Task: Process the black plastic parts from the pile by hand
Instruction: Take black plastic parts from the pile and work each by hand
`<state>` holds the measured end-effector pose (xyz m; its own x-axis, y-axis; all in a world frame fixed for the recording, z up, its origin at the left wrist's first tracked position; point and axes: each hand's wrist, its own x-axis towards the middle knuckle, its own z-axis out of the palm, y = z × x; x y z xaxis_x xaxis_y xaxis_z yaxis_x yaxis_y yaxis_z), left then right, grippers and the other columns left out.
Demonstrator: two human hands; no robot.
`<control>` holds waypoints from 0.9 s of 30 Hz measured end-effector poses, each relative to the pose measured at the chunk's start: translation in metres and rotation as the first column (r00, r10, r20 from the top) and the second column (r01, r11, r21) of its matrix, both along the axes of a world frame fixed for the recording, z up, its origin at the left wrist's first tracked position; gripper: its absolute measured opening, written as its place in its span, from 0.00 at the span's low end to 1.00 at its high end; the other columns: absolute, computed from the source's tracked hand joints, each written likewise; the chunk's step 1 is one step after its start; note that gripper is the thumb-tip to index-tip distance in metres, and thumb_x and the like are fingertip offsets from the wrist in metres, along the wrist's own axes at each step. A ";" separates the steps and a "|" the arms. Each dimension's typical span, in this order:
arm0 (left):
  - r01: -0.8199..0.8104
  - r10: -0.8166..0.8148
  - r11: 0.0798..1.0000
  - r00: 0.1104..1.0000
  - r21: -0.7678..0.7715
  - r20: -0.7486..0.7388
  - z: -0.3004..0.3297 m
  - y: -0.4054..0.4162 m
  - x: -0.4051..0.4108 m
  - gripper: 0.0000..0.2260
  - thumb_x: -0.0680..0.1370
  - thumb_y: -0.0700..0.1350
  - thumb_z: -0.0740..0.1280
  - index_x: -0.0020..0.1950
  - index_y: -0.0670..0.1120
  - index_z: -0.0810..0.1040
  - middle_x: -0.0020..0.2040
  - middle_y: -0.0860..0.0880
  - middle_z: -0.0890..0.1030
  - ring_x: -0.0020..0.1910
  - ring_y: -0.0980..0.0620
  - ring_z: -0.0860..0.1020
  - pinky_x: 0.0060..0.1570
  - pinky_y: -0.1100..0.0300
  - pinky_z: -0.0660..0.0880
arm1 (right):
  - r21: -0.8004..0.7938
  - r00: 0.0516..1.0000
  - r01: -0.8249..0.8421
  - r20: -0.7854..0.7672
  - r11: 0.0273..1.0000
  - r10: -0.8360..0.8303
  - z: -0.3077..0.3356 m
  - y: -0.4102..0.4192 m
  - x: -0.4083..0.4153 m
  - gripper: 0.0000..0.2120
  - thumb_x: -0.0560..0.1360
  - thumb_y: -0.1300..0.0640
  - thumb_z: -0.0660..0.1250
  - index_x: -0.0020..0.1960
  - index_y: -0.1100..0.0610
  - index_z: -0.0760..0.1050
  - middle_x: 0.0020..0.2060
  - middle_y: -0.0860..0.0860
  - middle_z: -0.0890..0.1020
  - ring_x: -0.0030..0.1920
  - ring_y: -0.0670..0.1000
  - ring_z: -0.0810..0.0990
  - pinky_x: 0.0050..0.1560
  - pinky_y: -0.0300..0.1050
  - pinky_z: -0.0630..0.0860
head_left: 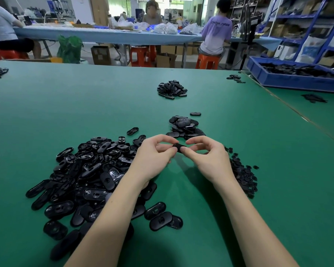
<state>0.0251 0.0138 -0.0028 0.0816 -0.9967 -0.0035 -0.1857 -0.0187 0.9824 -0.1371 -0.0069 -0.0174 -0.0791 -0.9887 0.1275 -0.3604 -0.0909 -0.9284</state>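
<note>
Honestly, 1 black part is being pinched between the left hand and right hand mid-tabletop, with 2 small finished stacks behind and the big pile hardly dented.

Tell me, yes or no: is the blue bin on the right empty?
No: the blue bin at the right edge of the green table holds a layer of black parts.
</note>
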 end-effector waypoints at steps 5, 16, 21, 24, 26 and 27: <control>0.042 -0.040 0.999 0.996 0.026 -0.074 0.004 -0.002 0.005 0.07 0.78 0.37 0.69 0.50 0.48 0.83 0.40 0.47 0.86 0.39 0.54 0.81 0.46 0.60 0.80 | 0.065 0.972 -0.135 0.200 0.989 0.119 0.005 0.000 -0.001 0.07 0.69 0.53 0.81 0.41 0.52 0.84 0.28 0.41 0.81 0.29 0.38 0.75 0.31 0.29 0.67; 0.059 -0.059 0.998 0.998 0.006 -0.016 0.000 -0.005 0.003 0.06 0.76 0.35 0.72 0.47 0.46 0.84 0.38 0.50 0.86 0.37 0.54 0.84 0.48 0.64 0.80 | 0.117 0.983 -0.139 0.139 0.983 0.123 0.004 -0.003 -0.004 0.03 0.72 0.58 0.78 0.43 0.53 0.84 0.28 0.42 0.82 0.28 0.38 0.75 0.30 0.29 0.68; 0.057 -0.057 0.998 0.998 0.017 -0.016 0.001 -0.006 0.002 0.06 0.76 0.35 0.73 0.47 0.45 0.84 0.38 0.49 0.86 0.37 0.55 0.84 0.44 0.67 0.79 | 0.099 0.989 -0.120 0.094 0.988 0.111 0.005 -0.004 -0.003 0.04 0.71 0.56 0.78 0.41 0.52 0.83 0.29 0.42 0.82 0.29 0.38 0.76 0.31 0.28 0.68; 0.052 -0.051 0.998 0.999 0.023 -0.018 0.001 -0.007 0.002 0.05 0.76 0.35 0.73 0.48 0.45 0.84 0.40 0.48 0.87 0.38 0.54 0.84 0.46 0.65 0.80 | 0.078 0.990 -0.123 0.082 0.989 0.116 0.005 -0.004 -0.002 0.05 0.72 0.57 0.77 0.40 0.52 0.82 0.29 0.42 0.81 0.28 0.39 0.75 0.30 0.29 0.68; 0.046 -0.046 0.999 0.999 0.022 -0.011 0.001 -0.007 0.001 0.05 0.76 0.36 0.73 0.48 0.45 0.84 0.41 0.47 0.87 0.38 0.54 0.85 0.46 0.65 0.80 | 0.072 0.989 -0.128 0.081 0.989 0.122 0.005 -0.004 -0.001 0.06 0.72 0.57 0.77 0.39 0.52 0.81 0.28 0.42 0.81 0.27 0.39 0.75 0.29 0.29 0.68; 0.039 -0.039 0.999 0.999 0.019 -0.004 0.001 -0.007 0.001 0.05 0.76 0.36 0.73 0.48 0.46 0.84 0.41 0.47 0.87 0.38 0.54 0.85 0.44 0.66 0.79 | 0.067 0.989 -0.131 0.081 0.989 0.126 0.005 -0.004 -0.002 0.06 0.72 0.57 0.77 0.39 0.52 0.81 0.28 0.42 0.81 0.27 0.39 0.75 0.29 0.29 0.68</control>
